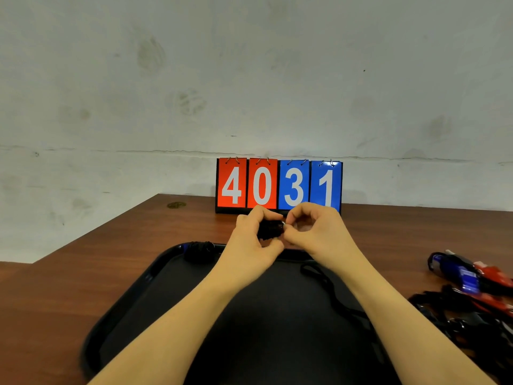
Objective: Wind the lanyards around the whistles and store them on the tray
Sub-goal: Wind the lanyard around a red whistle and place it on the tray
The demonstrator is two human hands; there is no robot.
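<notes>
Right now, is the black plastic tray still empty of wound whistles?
No, one black-wound whistle already lies at the black plastic tray's far left corner.

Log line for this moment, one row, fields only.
left hand: grips wound whistle | right hand: pinches its ring end | tray: one wound whistle at far-left corner | unwound pile: on table, right

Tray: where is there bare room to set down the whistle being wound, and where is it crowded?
The tray has a bare floor left of the left forearm, below the wound whistle at its far-left corner. A loose lanyard trails along its right side. Crowded: the table right of the tray, under the unwound whistle pile.
</notes>
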